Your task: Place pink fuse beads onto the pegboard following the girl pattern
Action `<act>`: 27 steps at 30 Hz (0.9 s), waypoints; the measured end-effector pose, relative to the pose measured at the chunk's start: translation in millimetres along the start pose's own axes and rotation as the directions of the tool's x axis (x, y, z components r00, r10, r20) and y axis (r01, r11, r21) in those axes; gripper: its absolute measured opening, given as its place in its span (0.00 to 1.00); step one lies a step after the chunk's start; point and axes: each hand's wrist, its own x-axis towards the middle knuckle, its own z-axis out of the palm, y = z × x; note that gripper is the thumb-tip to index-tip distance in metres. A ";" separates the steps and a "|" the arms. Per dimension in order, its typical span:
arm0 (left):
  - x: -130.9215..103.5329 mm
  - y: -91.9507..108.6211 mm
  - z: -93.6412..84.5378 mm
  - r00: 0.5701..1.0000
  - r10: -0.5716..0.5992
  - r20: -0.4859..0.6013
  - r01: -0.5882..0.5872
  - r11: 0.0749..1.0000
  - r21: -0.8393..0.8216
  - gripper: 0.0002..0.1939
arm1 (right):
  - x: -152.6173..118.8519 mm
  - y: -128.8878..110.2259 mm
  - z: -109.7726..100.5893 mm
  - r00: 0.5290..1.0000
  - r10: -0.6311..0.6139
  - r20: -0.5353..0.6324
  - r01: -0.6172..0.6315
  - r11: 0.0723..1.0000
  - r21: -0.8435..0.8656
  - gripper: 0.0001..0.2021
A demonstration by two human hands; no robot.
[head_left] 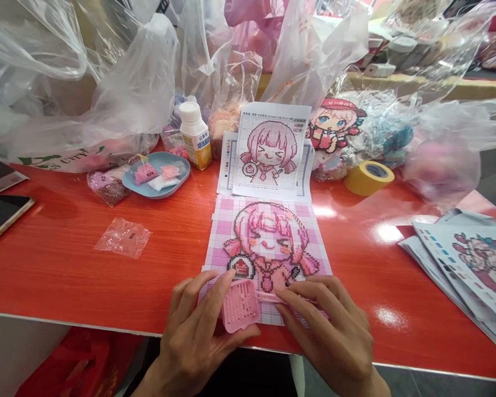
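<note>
My left hand (206, 325) grips a small pink bead tray (240, 306), tilted toward me, with rows of grooves and some beads in it. Between the thumb and fingers of my right hand (330, 325) is a thin, pale pink stick-like tool (268, 296); its tip reaches the tray's right edge. Under both hands lies a pegboard with a fuse-bead picture (268, 237) of a pink-haired cartoon figure with pigtails. Part of its lower edge is hidden by my hands. Just behind it, a printed pattern sheet (268, 149) of the same figure leans upright.
A blue plate (157, 190) holds small bead bags. Near it are an empty-looking bag marked H2 (124, 237), a white-capped bottle (195, 138) and a phone (4, 218). Yellow tape (366, 179) and printed sheets (463, 264) lie rightward. Plastic bags (136, 71) crowd the back.
</note>
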 end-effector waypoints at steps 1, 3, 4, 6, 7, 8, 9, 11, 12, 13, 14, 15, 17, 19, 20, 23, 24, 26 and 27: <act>0.0 -0.1 0.2 1.000 -0.002 0.000 0.002 1.000 0.002 0.33 | 0.0 -0.2 0.2 1.000 0.002 0.007 -0.002 1.000 -0.002 0.09; 0.1 -0.4 0.3 1.000 -0.003 -0.001 0.003 1.000 0.005 0.34 | 0.1 -0.5 0.3 1.000 0.004 0.017 -0.004 1.000 -0.006 0.08; 0.2 -0.6 0.3 1.000 -0.002 -0.003 0.002 1.000 0.004 0.34 | 0.1 -0.6 0.4 1.000 0.004 0.020 -0.004 1.000 -0.008 0.08; 0.1 -0.8 0.2 1.000 0.002 -0.005 -0.002 1.000 0.003 0.34 | 0.1 -0.6 0.5 1.000 -0.002 0.022 0.002 1.000 -0.011 0.08; 0.1 -0.8 0.0 1.000 0.001 -0.006 -0.001 1.000 0.004 0.34 | 0.0 -0.4 0.6 1.000 -0.005 0.023 0.005 1.000 -0.012 0.08; 0.0 -0.8 -0.2 1.000 -0.001 -0.007 0.002 1.000 0.006 0.34 | 0.0 -0.2 0.7 1.000 -0.006 0.024 0.007 1.000 -0.014 0.08; -0.1 -0.8 -0.5 1.000 -0.005 -0.007 0.005 1.000 0.008 0.34 | -0.1 0.0 0.8 1.000 -0.007 0.025 0.007 1.000 -0.017 0.08; -0.2 -0.7 -0.9 1.000 -0.009 -0.008 0.009 1.000 0.011 0.33 | -0.1 0.5 0.9 1.000 -0.010 0.027 0.010 1.000 -0.017 0.08; -0.3 -0.7 -1.0 1.000 -0.007 -0.008 0.007 1.000 0.010 0.33 | -0.1 0.8 0.9 1.000 -0.011 0.029 0.012 1.000 -0.014 0.07; -0.4 -0.7 -1.1 1.000 -0.004 -0.008 0.004 1.000 0.008 0.33 | -0.1 1.0 0.9 0.999 -0.014 0.033 0.014 1.000 -0.010 0.07; -0.4 -0.7 -1.1 1.000 0.001 -0.009 -0.001 1.000 0.006 0.33 | 0.0 1.1 0.8 0.999 -0.017 0.036 0.018 1.000 -0.007 0.07; -0.5 -0.7 -1.1 1.000 0.003 -0.007 -0.003 1.000 0.004 0.34 | 0.0 1.2 0.8 0.999 -0.021 0.041 0.021 1.000 -0.004 0.07; -0.6 -0.8 -1.0 1.000 0.002 -0.005 -0.002 1.000 0.006 0.34 | 0.0 1.2 0.6 0.999 -0.024 0.042 0.024 1.000 -0.003 0.07; -0.3 -0.7 -1.0 1.000 -0.003 -0.001 0.003 1.000 0.009 0.34 | 0.0 0.9 0.4 0.999 -0.021 0.034 0.021 1.000 -0.003 0.07; 0.1 -0.7 -1.0 1.000 -0.004 -0.001 0.004 1.000 0.010 0.34 | 0.0 0.7 0.2 0.999 -0.017 0.028 0.017 1.000 -0.002 0.07; 1.7 -0.1 -1.0 1.000 -0.004 -0.006 0.004 1.000 0.009 0.33 | 0.1 0.1 -0.5 1.000 -0.006 0.002 0.006 1.000 0.001 0.07; 2.1 0.1 -1.0 1.000 -0.004 -0.009 0.004 1.000 0.009 0.33 | 0.0 0.0 -0.9 1.000 -0.003 -0.009 0.003 1.000 0.001 0.07; 2.4 0.4 -1.1 1.000 -0.005 -0.011 0.005 1.000 0.002 0.33 | -0.2 0.0 -1.6 0.999 0.011 -0.033 -0.011 1.000 -0.003 0.08; 2.1 0.5 -1.2 1.000 -0.007 -0.012 0.007 1.000 -0.004 0.33 | -0.5 0.2 -1.9 0.999 0.021 -0.048 -0.022 1.000 -0.008 0.08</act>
